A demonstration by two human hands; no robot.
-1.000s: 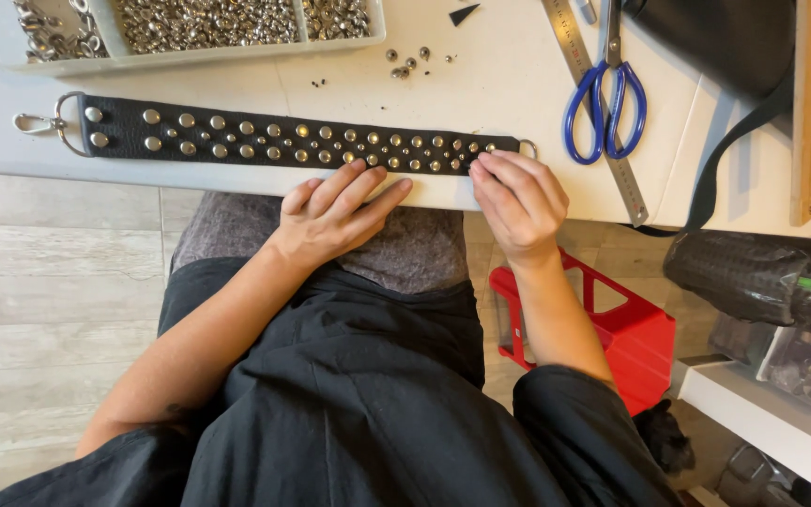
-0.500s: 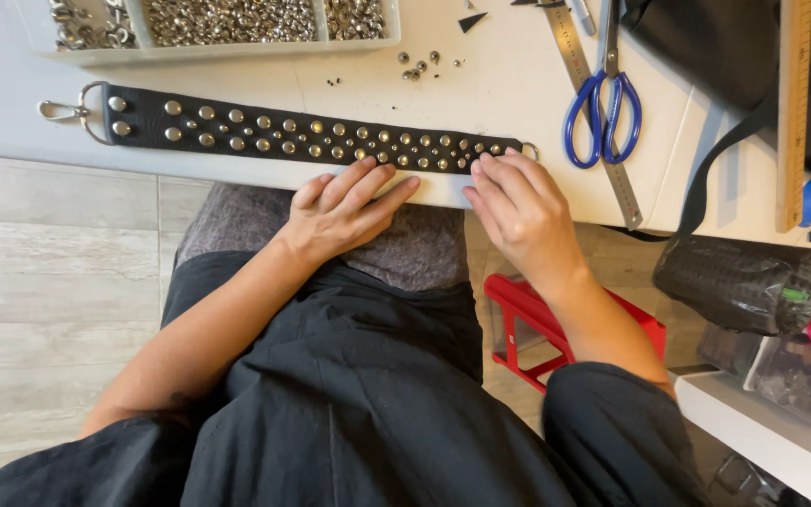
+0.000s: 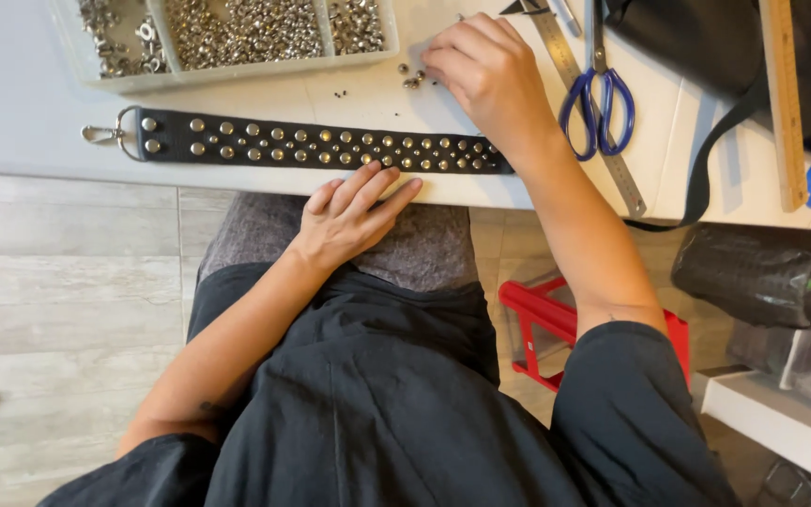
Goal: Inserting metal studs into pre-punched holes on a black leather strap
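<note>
A black strap [image 3: 312, 145] covered with rows of metal studs lies along the front edge of the white table [image 3: 30, 113], a metal clasp [image 3: 100, 133] at its left end. My left hand [image 3: 354, 211] rests flat with fingers apart at the table edge, fingertips touching the strap's lower side. My right hand [image 3: 490, 70] has reached across the strap to a small heap of loose studs [image 3: 413, 77]; its fingertips are bent down beside them. Whether it pinches a stud is hidden.
A clear divided box [image 3: 237, 33] full of metal studs and rings stands at the back left. Blue-handled scissors [image 3: 598, 99] lie over a steel ruler [image 3: 603, 141]; a wooden ruler [image 3: 783, 103] and black bag sit right. A red stool [image 3: 556, 324] stands below.
My right hand left the strap's right end and moved up across the table to the loose studs. The left hand stayed at the strap's lower edge.
</note>
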